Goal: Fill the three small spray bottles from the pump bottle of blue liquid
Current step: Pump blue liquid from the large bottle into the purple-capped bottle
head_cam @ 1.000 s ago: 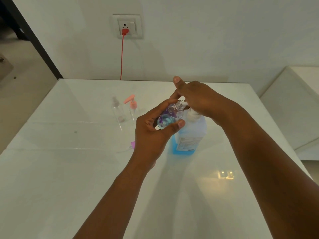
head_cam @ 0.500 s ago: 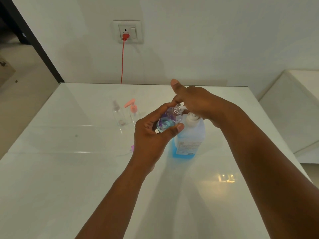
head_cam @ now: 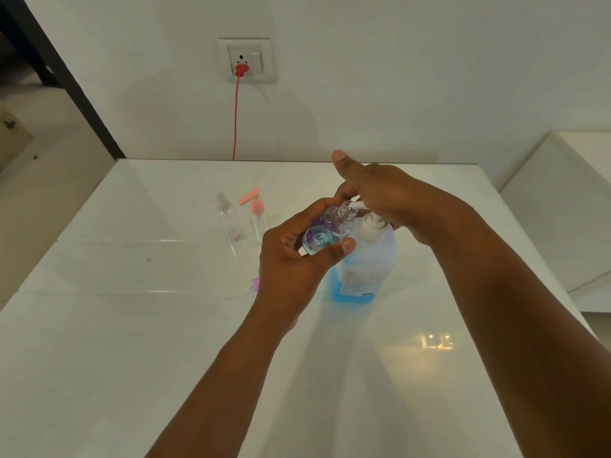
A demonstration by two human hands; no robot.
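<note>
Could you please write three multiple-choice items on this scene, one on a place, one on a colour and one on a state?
1. Where does the flowered bottle's mouth sit? A under the pump spout; B on the table; C beside the socket.
2. What colour is the cable? A green; B red; C black.
3. The flowered bottle is: A capped; B uncapped; C lying flat.

A: the left hand tilts the flowered bottle to the spout of the pump bottle, under the right hand.
B: the cable is red.
B: its neck is bare.

Two small bottles [head_cam: 243,218] stand on the table [head_cam: 132,342] left of the pump bottle [head_cam: 367,259], near the back wall [head_cam: 396,77].
</note>
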